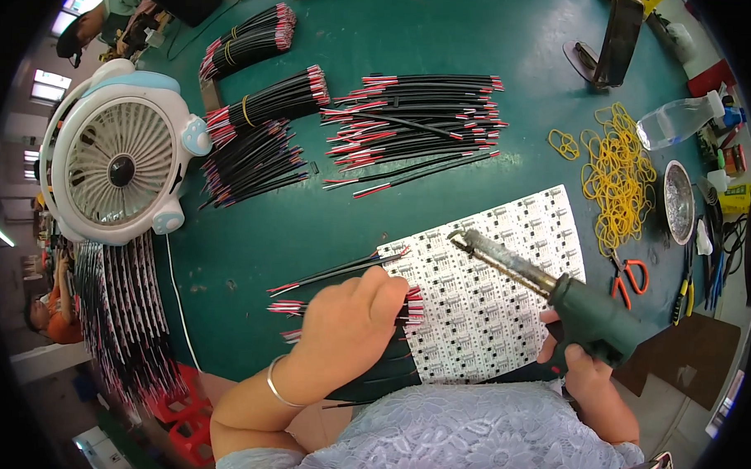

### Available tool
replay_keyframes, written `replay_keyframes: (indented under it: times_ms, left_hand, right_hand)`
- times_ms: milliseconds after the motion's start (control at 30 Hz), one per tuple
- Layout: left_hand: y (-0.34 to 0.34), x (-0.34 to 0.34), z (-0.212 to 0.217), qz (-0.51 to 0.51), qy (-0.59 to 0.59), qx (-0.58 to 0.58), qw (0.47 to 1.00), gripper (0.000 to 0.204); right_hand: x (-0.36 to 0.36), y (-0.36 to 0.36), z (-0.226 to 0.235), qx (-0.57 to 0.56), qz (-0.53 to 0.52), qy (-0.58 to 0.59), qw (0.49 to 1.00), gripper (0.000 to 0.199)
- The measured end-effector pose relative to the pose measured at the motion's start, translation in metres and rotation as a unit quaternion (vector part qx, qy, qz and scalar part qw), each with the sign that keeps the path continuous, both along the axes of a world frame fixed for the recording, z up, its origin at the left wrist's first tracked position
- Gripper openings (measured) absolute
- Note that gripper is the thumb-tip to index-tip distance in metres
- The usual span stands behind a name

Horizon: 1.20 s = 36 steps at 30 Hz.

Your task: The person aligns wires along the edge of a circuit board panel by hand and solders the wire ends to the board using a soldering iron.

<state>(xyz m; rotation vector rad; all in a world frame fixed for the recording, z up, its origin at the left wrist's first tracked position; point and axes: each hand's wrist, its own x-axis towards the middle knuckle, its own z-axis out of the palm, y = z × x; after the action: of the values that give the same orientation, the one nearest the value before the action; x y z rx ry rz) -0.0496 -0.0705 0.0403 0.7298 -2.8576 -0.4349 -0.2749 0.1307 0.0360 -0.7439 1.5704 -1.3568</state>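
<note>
The white circuit-board panel [492,317] lies flat on the green table [226,254]. At the panel's left edge, the left hand [347,324] is curled over black wires [288,307]; whether it pinches one cannot be told. Off the panel's lower right, the right hand [588,376] is wrapped round the grip of a green soldering gun [600,321]. Yellow rubber bands [613,185] lie right of the panel

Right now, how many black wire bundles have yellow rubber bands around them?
2: the upper wire bundle, top left; the lower wire bundle, just below, right of the desk fan. Others may be hidden.
</note>
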Motion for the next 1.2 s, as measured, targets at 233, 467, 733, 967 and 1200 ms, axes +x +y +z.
replay_keyframes:
  times_ms: [233,467,733,967,1200]
  left_hand:
    - [0.003,0.002,-0.02,0.009,0.039,-0.003,0.999,0.037]
    - [-0.004,0.003,-0.029,-0.012,0.111,-0.036,0.993,0.033]
    - [-0.005,0.002,-0.027,-0.016,0.105,-0.02,0.994,0.033]
    - [-0.009,0.002,-0.03,-0.031,0.112,-0.04,0.992,0.023]
    - [-0.008,0.002,-0.031,-0.028,0.111,-0.04,0.993,0.022]
  right_hand:
    - [-0.004,0.016,-0.009,0.021,0.117,0.116,0.986,0.04]
    - [0.006,0.008,-0.003,0.082,0.141,0.231,0.959,0.032]
    - [0.008,0.003,-0.002,0.084,0.134,0.222,0.962,0.032]
    - [0.009,0.001,-0.004,0.08,0.142,0.218,0.962,0.033]
    - [0.008,-0.006,0.002,0.03,0.178,0.345,0.921,0.033]
